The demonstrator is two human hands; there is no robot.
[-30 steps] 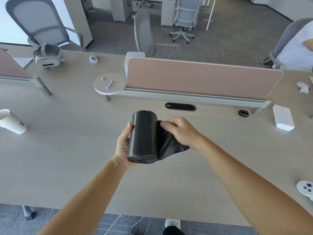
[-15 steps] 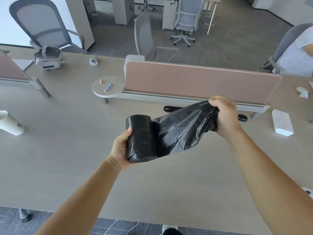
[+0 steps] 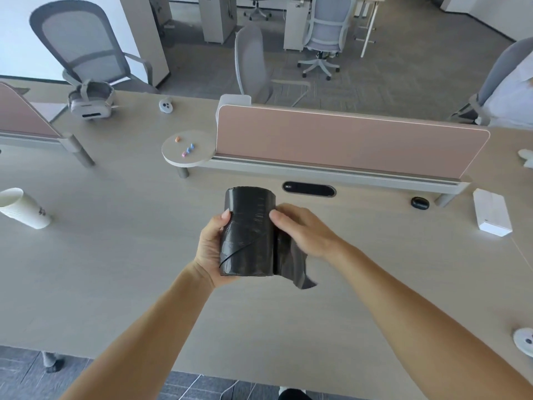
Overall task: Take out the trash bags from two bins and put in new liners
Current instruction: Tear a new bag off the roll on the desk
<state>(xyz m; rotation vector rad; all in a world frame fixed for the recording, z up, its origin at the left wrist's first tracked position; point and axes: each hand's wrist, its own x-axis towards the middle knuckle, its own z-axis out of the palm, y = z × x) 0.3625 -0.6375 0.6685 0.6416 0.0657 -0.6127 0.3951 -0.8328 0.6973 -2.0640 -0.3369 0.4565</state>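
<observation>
A thick black roll of bin liners (image 3: 248, 232) is held upright above the desk (image 3: 129, 269). My left hand (image 3: 212, 249) grips the roll from its left side and underneath. My right hand (image 3: 302, 229) holds the roll's right side, thumb on the front, fingers behind on the loose black liner (image 3: 294, 264) that hangs down beside the roll. No bin is in view.
A pink divider panel (image 3: 346, 140) crosses the desk behind the roll. A paper cup (image 3: 23, 209) lies at the left, a white box (image 3: 491, 216) at the right, a headset (image 3: 90, 101) at the far left. Office chairs (image 3: 251, 62) stand beyond the desk.
Half a second ago my right hand had pulled a liner out to the upper right. Now it is back at the roll, and the liner hangs short beside it.
</observation>
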